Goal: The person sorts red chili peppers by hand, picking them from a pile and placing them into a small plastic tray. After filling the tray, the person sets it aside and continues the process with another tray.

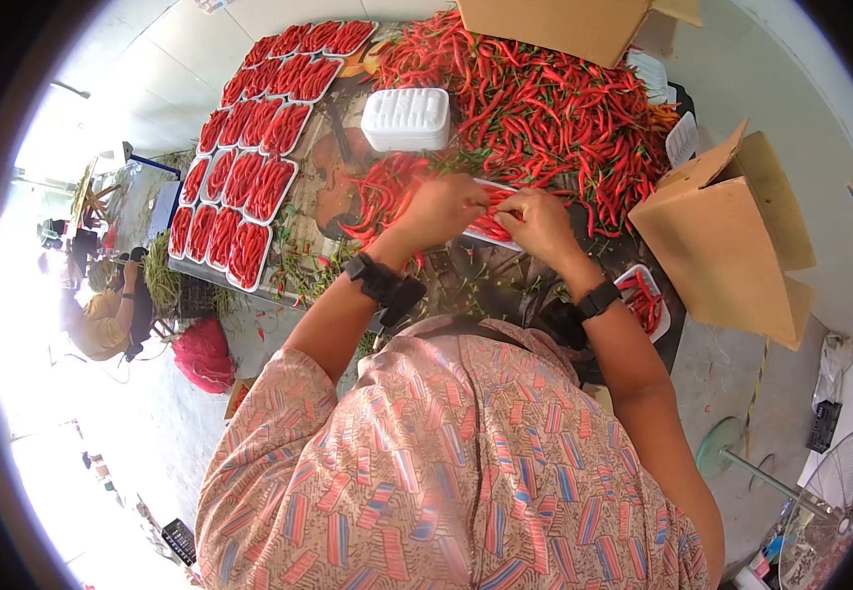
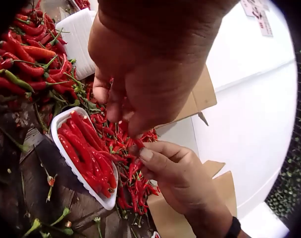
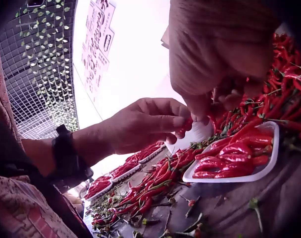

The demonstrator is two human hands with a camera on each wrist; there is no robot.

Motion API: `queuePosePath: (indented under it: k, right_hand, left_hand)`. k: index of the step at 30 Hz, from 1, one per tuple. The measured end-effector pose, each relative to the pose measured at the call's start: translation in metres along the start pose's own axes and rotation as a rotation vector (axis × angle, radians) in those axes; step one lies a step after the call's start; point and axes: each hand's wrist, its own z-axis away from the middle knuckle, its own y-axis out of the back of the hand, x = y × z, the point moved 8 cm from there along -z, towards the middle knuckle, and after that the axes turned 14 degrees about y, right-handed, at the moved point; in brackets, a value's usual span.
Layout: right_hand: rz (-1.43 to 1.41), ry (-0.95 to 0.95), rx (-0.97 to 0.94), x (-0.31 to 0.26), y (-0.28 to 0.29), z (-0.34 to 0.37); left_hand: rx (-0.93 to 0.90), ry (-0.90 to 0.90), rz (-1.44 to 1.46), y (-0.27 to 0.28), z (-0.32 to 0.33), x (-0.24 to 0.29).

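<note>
Both hands meet over a small white tray of red chilies. My left hand pinches a red chili pepper between thumb and fingers. From the other side my right hand holds the same chili at its end, thumb and fingertips close together in the left wrist view. Part of that chili is hidden by the fingers. Below the hands, the tray's chilies lie side by side without green stems. A loose pile of chilies lies beside the left hand.
A large heap of stemmed chilies covers the back of the table. Stacked white trays stand ahead, and rows of filled trays sit at left. Another part-filled tray and a cardboard box are at right. Stem scraps litter the tabletop.
</note>
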Motion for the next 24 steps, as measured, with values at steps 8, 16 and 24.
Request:
queuePosePath:
  k: [8, 16, 24]
  right_hand:
    - [-0.046, -0.041, 0.16, 0.02, 0.011, 0.011]
    - [0.014, -0.089, 0.119, 0.034, 0.001, 0.019]
    - [0.072, -0.071, -0.022, 0.016, -0.01, 0.01]
  left_hand:
    - [0.056, -0.099, -0.153, -0.009, 0.0, -0.009]
    - [0.037, -0.074, -0.159, -0.014, -0.001, -0.015]
    - [0.054, -0.134, -0.189, -0.021, -0.003, -0.019]
